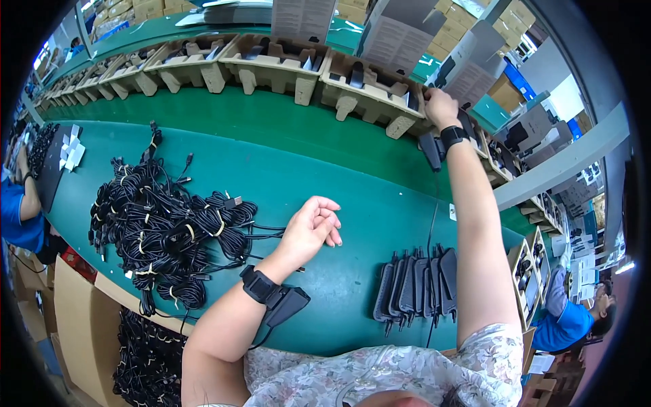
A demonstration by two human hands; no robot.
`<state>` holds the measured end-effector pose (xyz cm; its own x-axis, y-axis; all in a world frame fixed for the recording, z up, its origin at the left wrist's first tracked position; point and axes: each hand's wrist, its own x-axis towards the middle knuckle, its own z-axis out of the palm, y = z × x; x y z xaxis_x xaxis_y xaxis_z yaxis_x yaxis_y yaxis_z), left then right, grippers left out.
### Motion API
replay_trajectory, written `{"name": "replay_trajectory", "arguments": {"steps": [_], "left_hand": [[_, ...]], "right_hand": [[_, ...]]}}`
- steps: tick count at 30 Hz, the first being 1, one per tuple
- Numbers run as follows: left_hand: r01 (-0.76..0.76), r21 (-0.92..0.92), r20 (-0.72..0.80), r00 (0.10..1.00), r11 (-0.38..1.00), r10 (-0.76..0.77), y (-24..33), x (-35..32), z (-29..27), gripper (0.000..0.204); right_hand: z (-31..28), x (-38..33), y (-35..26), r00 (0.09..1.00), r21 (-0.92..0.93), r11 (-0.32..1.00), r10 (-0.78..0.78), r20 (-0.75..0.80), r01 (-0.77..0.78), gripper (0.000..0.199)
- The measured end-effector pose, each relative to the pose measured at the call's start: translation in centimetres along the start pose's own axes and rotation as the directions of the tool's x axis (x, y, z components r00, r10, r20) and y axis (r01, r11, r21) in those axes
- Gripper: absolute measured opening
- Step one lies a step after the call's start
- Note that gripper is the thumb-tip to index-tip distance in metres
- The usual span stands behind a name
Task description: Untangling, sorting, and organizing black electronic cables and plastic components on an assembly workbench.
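Observation:
My left hand (313, 229) hovers over the green table with fingers loosely curled and a gap toward the thumb; nothing shows in it. To its left lies a pile of coiled black cables (163, 227), tied with pale bands. My right hand (442, 108) reaches far to the right, its bent fingers at the end of a brown moulded-pulp tray (369, 100); what the fingertips grip is hidden. Dark parts lie inside that tray. Below my right forearm, a row of flat, tapering black plastic pieces (407, 288) rests on the table. Black wrist straps with wedge-shaped boxes sit on both wrists.
A line of similar pulp trays (271, 68) runs along the green belt (271, 122). Upright printed grey boxes (400, 37) stand behind it. A cardboard box (85, 319) of black cables sits lower left. Blue-sleeved people work at left (24, 210) and right (566, 325). A grey metal post (569, 163) crosses at right.

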<state>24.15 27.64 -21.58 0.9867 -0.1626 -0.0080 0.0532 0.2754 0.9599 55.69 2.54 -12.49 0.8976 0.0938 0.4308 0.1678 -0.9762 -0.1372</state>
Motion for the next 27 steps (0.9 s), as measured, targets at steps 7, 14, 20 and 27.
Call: {"name": "replay_trajectory", "arguments": {"steps": [7, 14, 20, 27], "left_hand": [[-0.012, 0.029, 0.036, 0.999, 1.000, 0.011, -0.6, 0.6, 0.3, 0.015], [-0.024, 0.075, 0.036, 0.999, 0.997, 0.022, -0.3, 0.8, 0.1, 0.014], [-0.032, 0.133, 0.010, 0.999, 0.991, 0.031, 0.4, 0.7, 0.3, 0.013], [-0.040, 0.170, 0.016, 0.999, 0.985, 0.038, 0.1, 0.9, 0.4, 0.014]], "right_hand": [[0.7, 0.6, 3.1, 0.998, -0.015, 0.999, -0.049, 0.030, 0.050, 0.023], [-4.1, -4.7, 3.1, 0.953, -0.399, 0.874, -0.304, -0.004, 0.277, 0.028], [-14.1, -17.4, 2.7, 0.881, -0.147, 0.907, -0.328, 0.342, 0.395, 0.036], [-15.6, -30.4, 6.9, 0.595, -0.177, 0.963, 0.022, 0.803, 0.204, 0.081]]}}
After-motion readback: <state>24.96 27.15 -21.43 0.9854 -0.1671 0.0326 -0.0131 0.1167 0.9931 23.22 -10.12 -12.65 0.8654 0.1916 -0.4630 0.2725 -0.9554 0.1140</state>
